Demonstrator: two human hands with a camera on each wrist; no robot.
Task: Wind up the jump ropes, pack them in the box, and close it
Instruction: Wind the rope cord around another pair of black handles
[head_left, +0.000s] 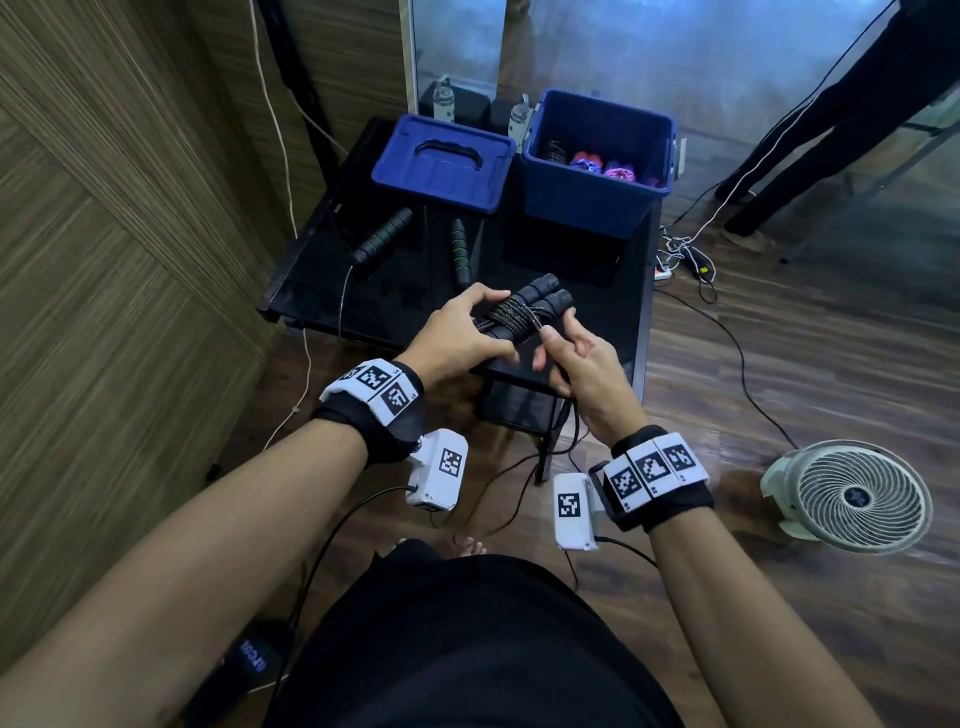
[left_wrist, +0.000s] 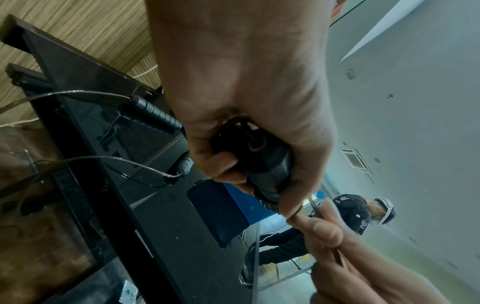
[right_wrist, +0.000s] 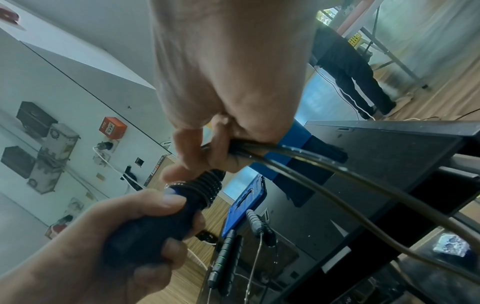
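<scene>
So the left hand (head_left: 457, 332) is wrapped around the two black handles (head_left: 540, 296) of a jump rope, held side by side just above the front of the worktop (head_left: 311, 270), and the right hand (head_left: 576, 358) is pinching the loose cord (head_left: 540, 332) right where it meets the coil (head_left: 511, 319). In the right wrist view the spare cord runs out of that fist in two strands and hangs down past the worktop edge, so there's a fair bit left to wind

Tips for this bit, imo: keep the left hand clamped hard so the handles don't scissor apart, and lay each turn snug against the one before instead of piling on top, otherwise the bundle gets fat and slips. Let the cord slide through the right fingers with light tension rather than yanking it. Watch the hanging loop so it doesn't snag on the shelf under the worktop

The blue box (head_left: 597, 161) sits open at the back right with a few wound ropes already inside, and its lid (head_left: 441, 161) lies flat just beside it on the left. Another rope with green-ringed handles (head_left: 384, 234) lies unwound in front of the lid, so that one's probably next. Tuck the tail under the last turn before dropping this bundle in, or it'll probably spring open in the box
</scene>
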